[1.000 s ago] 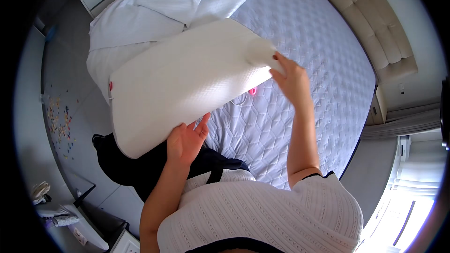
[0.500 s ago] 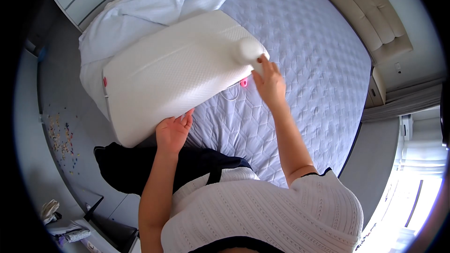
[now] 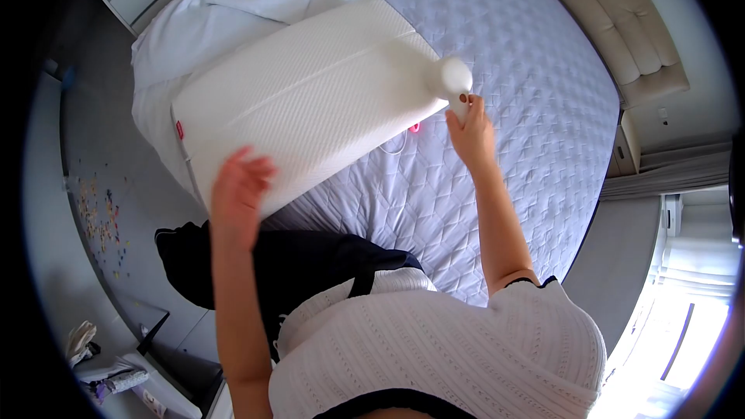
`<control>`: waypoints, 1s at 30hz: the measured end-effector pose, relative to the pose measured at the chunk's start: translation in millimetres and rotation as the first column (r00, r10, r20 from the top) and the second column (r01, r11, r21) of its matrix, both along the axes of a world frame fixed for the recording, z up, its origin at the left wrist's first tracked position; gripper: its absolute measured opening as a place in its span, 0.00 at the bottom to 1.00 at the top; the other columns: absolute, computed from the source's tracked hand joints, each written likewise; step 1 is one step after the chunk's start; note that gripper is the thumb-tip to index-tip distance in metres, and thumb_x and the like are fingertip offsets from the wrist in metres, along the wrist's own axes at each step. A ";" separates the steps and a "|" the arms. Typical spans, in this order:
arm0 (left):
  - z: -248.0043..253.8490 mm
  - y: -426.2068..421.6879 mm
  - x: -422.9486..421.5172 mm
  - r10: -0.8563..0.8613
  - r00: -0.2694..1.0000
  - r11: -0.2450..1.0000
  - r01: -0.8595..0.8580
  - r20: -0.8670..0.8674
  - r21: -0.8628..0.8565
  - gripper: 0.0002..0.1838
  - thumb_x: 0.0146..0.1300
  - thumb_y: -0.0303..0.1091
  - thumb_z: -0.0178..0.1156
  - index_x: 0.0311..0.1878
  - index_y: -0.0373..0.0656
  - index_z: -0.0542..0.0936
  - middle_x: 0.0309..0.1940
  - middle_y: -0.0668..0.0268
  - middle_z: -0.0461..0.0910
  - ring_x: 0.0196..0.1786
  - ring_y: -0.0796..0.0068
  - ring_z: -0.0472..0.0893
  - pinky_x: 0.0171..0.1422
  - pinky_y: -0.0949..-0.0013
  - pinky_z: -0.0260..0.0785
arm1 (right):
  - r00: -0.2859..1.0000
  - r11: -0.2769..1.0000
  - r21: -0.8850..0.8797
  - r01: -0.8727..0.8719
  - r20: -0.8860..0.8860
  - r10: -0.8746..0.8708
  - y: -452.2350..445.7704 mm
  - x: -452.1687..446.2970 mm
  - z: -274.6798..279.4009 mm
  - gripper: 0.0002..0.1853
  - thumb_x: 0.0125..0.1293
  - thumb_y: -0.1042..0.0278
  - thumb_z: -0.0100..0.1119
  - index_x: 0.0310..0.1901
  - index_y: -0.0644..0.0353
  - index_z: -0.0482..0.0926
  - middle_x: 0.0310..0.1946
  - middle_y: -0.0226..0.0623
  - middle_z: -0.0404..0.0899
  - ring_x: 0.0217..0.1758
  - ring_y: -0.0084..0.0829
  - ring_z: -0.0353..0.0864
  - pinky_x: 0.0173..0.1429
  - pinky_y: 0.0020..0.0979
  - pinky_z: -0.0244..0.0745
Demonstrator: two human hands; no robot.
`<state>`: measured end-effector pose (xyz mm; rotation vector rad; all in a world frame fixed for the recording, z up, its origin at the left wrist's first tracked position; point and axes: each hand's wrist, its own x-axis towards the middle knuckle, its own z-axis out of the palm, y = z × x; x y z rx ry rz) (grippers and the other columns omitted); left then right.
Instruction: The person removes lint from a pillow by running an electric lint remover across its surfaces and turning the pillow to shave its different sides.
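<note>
A large cream pillow point(image 3: 310, 85) with a textured cover and a small red tag on its left edge lies flat on the bed. My right hand point(image 3: 473, 136) grips the handle of a white round-headed device point(image 3: 454, 76) at the pillow's right end. Over the pillow's near left corner is my left hand point(image 3: 244, 186), slightly blurred, with its fingers apart and nothing in them. A small pink object point(image 3: 414, 127) and a thin white cord show beside the pillow's near edge.
The quilted grey mattress point(image 3: 528, 124) spreads to the right, below a padded beige headboard point(image 3: 613, 23). White bedding point(image 3: 186, 43) is bunched behind the pillow. Small colourful pieces point(image 3: 101, 213) are scattered on the floor at the left.
The pillow now lies flatter on the bed. My left hand has left its near edge and moved left, over the corner. The white device has shifted to the pillow's right end.
</note>
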<state>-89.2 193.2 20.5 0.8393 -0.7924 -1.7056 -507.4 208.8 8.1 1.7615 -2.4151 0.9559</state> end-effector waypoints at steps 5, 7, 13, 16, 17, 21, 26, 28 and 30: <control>-41.8 -52.0 95.7 0.538 0.716 0.843 -0.450 0.446 -0.295 0.18 0.75 0.35 0.51 0.63 0.39 0.74 0.54 0.61 0.81 0.58 0.72 0.79 0.59 0.68 0.69 | 0.960 0.956 0.186 -0.227 0.210 0.187 25.7 74.3 28.6 0.25 0.61 0.67 0.69 0.56 0.59 0.68 0.47 0.52 0.82 0.44 0.55 0.85 0.45 0.47 0.81; -82.2 -58.6 123.5 0.654 0.460 0.755 -0.442 0.601 -0.484 0.22 0.74 0.37 0.53 0.66 0.38 0.71 0.61 0.58 0.76 0.64 0.69 0.75 0.66 0.66 0.67 | 0.923 0.919 0.160 -0.360 0.203 0.327 35.3 97.1 28.1 0.25 0.60 0.68 0.69 0.55 0.59 0.68 0.46 0.51 0.83 0.43 0.55 0.85 0.45 0.47 0.81; -73.8 -53.0 108.4 0.345 0.618 0.872 -0.489 0.706 0.003 0.30 0.73 0.45 0.55 0.71 0.35 0.66 0.66 0.55 0.72 0.65 0.64 0.74 0.70 0.61 0.65 | 0.893 0.910 0.061 -0.410 0.230 0.386 34.5 100.7 14.6 0.25 0.60 0.65 0.68 0.55 0.58 0.66 0.43 0.52 0.83 0.39 0.57 0.84 0.41 0.50 0.80; -68.1 -47.8 104.2 0.211 0.828 0.913 -0.357 0.520 0.197 0.31 0.76 0.49 0.51 0.71 0.36 0.65 0.66 0.56 0.72 0.66 0.63 0.74 0.70 0.60 0.66 | 0.931 0.944 0.071 -0.321 0.208 0.301 28.0 78.2 14.2 0.25 0.61 0.66 0.69 0.55 0.59 0.67 0.43 0.52 0.83 0.41 0.57 0.84 0.43 0.48 0.80; -62.4 -46.7 100.9 0.210 0.829 0.914 -0.356 0.519 0.198 0.31 0.76 0.49 0.51 0.71 0.36 0.65 0.66 0.56 0.72 0.66 0.63 0.74 0.70 0.60 0.66 | 0.959 0.967 0.076 -0.244 0.169 0.228 26.3 69.9 15.1 0.25 0.61 0.67 0.69 0.55 0.59 0.68 0.44 0.53 0.83 0.43 0.57 0.85 0.44 0.47 0.81; -39.3 -41.4 85.3 0.166 0.900 0.882 -0.318 0.403 0.348 0.31 0.77 0.53 0.48 0.71 0.37 0.66 0.66 0.57 0.73 0.66 0.62 0.74 0.70 0.59 0.67 | 0.990 0.996 0.013 -0.088 0.109 0.086 14.0 22.5 4.8 0.23 0.63 0.65 0.68 0.55 0.60 0.69 0.42 0.54 0.83 0.44 0.56 0.85 0.46 0.47 0.80; -60.3 -43.9 98.6 0.118 0.923 0.914 -0.245 0.366 0.323 0.34 0.76 0.57 0.48 0.72 0.39 0.65 0.66 0.59 0.73 0.66 0.62 0.74 0.70 0.58 0.68 | 0.979 0.996 0.048 0.078 0.185 -0.085 0.9 -13.3 9.5 0.22 0.62 0.61 0.68 0.52 0.63 0.71 0.40 0.53 0.84 0.44 0.55 0.85 0.47 0.46 0.79; -66.6 -44.5 103.7 0.067 0.954 0.935 -0.162 0.294 0.314 0.35 0.76 0.59 0.48 0.73 0.41 0.63 0.66 0.59 0.73 0.67 0.62 0.73 0.71 0.58 0.67 | 0.976 0.995 0.042 0.094 0.193 -0.100 -0.6 -25.5 9.5 0.22 0.61 0.61 0.68 0.51 0.65 0.73 0.40 0.53 0.84 0.44 0.54 0.85 0.48 0.45 0.79; -66.8 -42.2 103.4 0.071 0.956 0.941 -0.158 0.283 0.299 0.35 0.76 0.59 0.48 0.73 0.41 0.63 0.67 0.59 0.72 0.67 0.62 0.73 0.71 0.58 0.66 | 0.957 0.986 0.088 0.144 0.241 -0.161 -6.1 -46.6 0.8 0.22 0.61 0.58 0.69 0.49 0.67 0.78 0.40 0.52 0.85 0.43 0.49 0.86 0.49 0.42 0.78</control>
